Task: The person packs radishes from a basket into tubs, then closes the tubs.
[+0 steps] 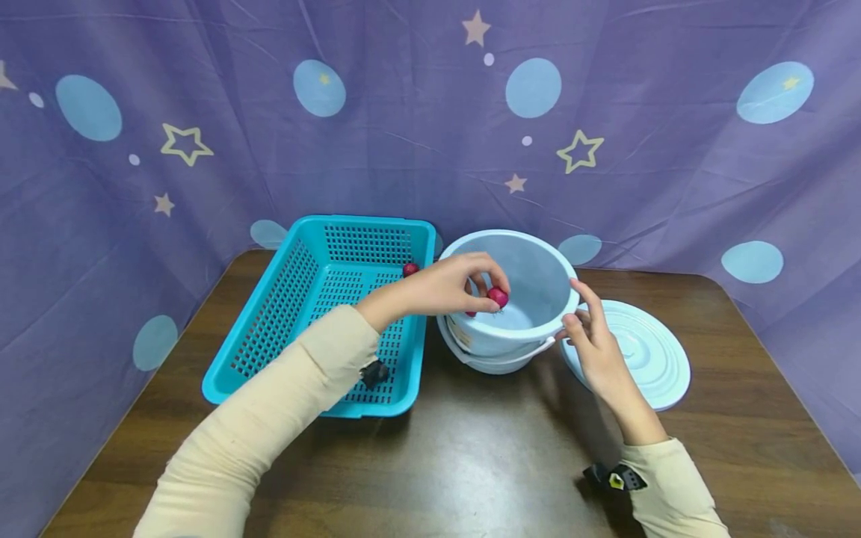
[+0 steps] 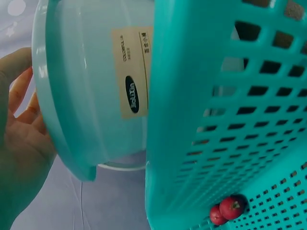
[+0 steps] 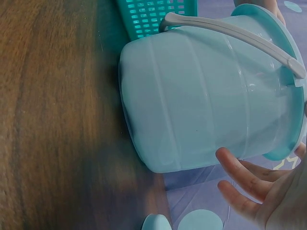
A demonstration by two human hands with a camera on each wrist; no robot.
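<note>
**Radish held over the mouth of the bucket**

The radish (image 1: 498, 297), small and red, is over the opening of the pale blue bucket (image 1: 531, 269), toward the near side of its mouth. The left hand (image 1: 451, 284) pinches it between thumb and fingers; how far it sits below the rim, I cannot tell. A second patch of red (image 1: 471, 314) shows beneath that hand, and whether it is held or lies in the bucket is unclear.

The right hand (image 1: 595, 340) grips the bucket's right rim — thumb and forefinger at the edge, the other fingers stretched toward the wall.

Just left of the bucket stands the turquoise basket (image 1: 418, 351); the left wrist view shows two more radishes (image 2: 232, 207) in it. Right of the bucket, the lid (image 1: 642, 351) lies flat on the wooden table (image 1: 471, 448).

The step in hand looks to be putting a radish into the bucket. I judge that the next move calls for lowering it inside and loosening the left fingers — with the right hand keeping the rim steady.
</note>
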